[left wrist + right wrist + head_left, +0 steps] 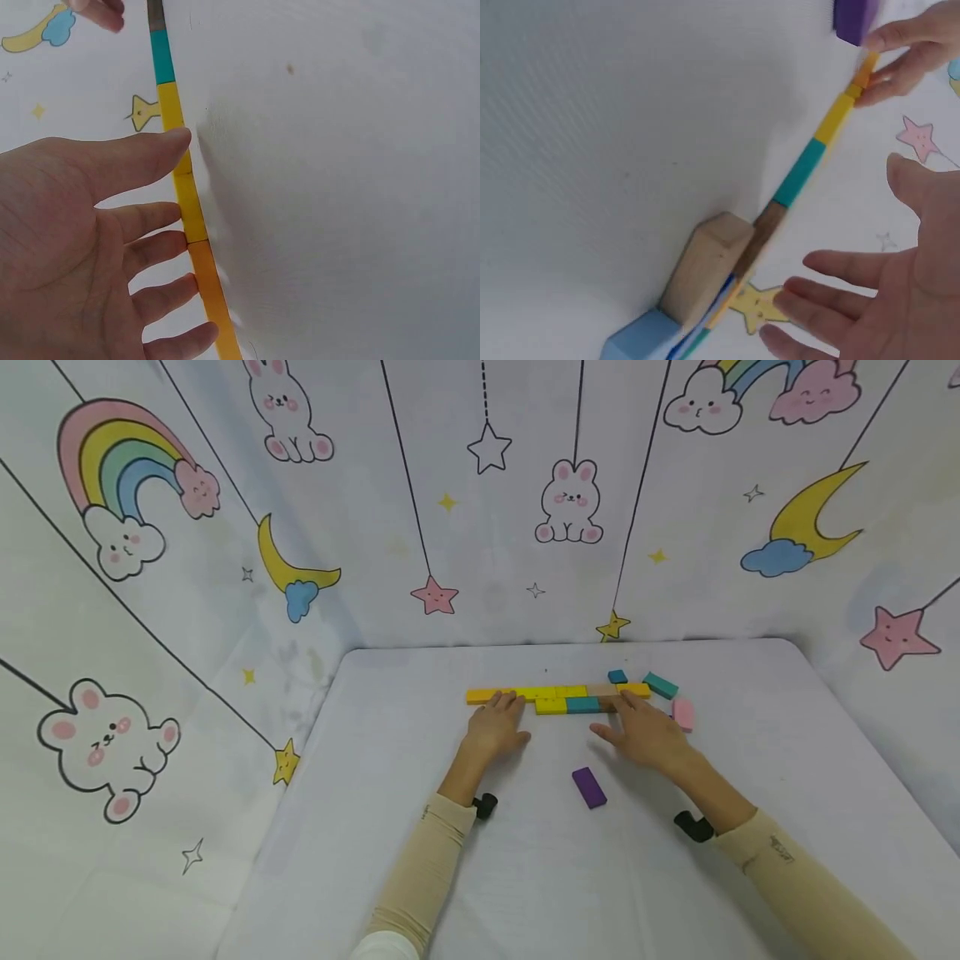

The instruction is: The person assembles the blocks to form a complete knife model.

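Observation:
Wooden blocks lie end to end in a long row. An orange block (480, 697) and yellow blocks (572, 691) make up its left part. In front, a shorter line has a yellow block (551, 706), a teal block (582, 705) and a brown block (763, 232). My left hand (495, 727) rests its outstretched fingertips along the orange and yellow blocks. My right hand (648, 733) reaches over the row's right end with fingers spread, holding nothing; whether its fingertips touch the blocks is unclear. Its fingers partly hide the brown block.
Nearer me lies a loose purple block (589, 787). Past the row's right end are a pink block (682, 714), a teal block (661, 685) and a small blue block (617, 677). The right wrist view shows a plain wood block (705, 266) and a light blue block (640, 336).

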Motion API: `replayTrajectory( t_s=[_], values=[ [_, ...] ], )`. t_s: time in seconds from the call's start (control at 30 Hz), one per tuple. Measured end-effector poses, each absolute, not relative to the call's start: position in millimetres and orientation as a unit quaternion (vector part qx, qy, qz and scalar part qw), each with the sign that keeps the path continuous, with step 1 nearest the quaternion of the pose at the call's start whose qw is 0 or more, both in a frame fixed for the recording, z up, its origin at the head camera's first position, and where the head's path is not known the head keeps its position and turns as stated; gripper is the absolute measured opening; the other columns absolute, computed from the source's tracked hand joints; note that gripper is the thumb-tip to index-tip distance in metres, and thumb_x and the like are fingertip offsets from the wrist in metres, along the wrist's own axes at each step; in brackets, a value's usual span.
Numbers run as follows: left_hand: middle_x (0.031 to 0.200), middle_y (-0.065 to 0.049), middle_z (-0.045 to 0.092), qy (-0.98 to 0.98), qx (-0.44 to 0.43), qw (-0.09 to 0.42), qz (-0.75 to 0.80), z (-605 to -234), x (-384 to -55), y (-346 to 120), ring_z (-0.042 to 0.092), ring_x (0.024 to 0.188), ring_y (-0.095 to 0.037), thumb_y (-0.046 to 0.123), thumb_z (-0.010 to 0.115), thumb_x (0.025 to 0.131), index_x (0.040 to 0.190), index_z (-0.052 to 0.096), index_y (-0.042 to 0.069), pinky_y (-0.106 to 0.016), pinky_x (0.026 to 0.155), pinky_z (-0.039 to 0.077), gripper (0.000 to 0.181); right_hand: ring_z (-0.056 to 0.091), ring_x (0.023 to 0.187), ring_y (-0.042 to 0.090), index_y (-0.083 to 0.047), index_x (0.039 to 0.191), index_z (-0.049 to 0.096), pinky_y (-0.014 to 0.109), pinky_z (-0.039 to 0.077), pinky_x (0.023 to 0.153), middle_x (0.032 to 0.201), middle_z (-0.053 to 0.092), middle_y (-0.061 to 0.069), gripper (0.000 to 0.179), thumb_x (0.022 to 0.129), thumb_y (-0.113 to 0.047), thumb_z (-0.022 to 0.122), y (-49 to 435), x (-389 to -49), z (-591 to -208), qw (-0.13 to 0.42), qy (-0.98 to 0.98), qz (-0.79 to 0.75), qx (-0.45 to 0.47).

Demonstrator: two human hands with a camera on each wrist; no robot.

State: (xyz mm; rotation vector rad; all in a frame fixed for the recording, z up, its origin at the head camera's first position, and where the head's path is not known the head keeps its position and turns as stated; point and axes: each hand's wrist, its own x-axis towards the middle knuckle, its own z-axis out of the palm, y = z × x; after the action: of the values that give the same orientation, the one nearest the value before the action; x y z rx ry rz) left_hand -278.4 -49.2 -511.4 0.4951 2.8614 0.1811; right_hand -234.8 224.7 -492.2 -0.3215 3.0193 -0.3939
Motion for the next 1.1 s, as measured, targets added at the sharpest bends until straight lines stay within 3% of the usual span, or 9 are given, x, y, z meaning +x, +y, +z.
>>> replayTrajectory(
  t_s=[0.2, 0.37, 0.63, 1.1],
  values=[
    [0.172, -0.004, 0.026, 0.977, 0.171, 0.114, 0.056, -512, -280, -50, 0.018, 0.160, -0.027, 0.046, 0.063, 0.103, 0.166, 0.030, 0.016, -0.050, 0.126, 0.028, 0.076, 0.054, 0.130, 0.054, -0.003, 0.150, 0.054, 0.069, 0.053, 0.094, 0.156, 0.042, 0.032, 0.064, 0.104, -0.047, 0.061, 229, -227, -479, 0.012, 0.984, -0.146, -0.104],
    [0.171, -0.005, 0.028, 0.978, 0.170, 0.106, 0.065, -509, -278, -51, 0.021, 0.159, -0.027, 0.044, 0.065, 0.103, 0.165, 0.033, 0.016, -0.049, 0.126, 0.029, 0.075, 0.061, 0.122, 0.050, 0.006, 0.146, 0.054, 0.063, 0.055, 0.095, 0.150, 0.050, 0.031, 0.068, 0.102, -0.044, 0.066, 233, -217, -478, -0.018, 0.983, -0.144, -0.111],
    [0.171, -0.005, 0.029, 0.976, 0.174, 0.105, 0.073, -510, -277, -50, 0.021, 0.159, -0.028, 0.044, 0.065, 0.103, 0.164, 0.034, 0.016, -0.049, 0.126, 0.029, 0.074, 0.053, 0.132, 0.053, 0.009, 0.146, 0.053, 0.067, 0.050, 0.101, 0.153, 0.046, 0.034, 0.073, 0.100, -0.046, 0.068, 242, -195, -476, -0.020, 0.984, -0.152, -0.087],
    [0.170, -0.008, 0.031, 0.976, 0.182, 0.095, 0.078, -509, -277, -49, 0.024, 0.158, -0.030, 0.041, 0.066, 0.103, 0.163, 0.036, 0.012, -0.050, 0.125, 0.030, 0.074, 0.052, 0.131, 0.055, 0.008, 0.145, 0.055, 0.068, 0.049, 0.100, 0.152, 0.047, 0.032, 0.072, 0.099, -0.045, 0.069, 260, -166, -473, -0.037, 0.982, -0.163, -0.082]
  ],
)
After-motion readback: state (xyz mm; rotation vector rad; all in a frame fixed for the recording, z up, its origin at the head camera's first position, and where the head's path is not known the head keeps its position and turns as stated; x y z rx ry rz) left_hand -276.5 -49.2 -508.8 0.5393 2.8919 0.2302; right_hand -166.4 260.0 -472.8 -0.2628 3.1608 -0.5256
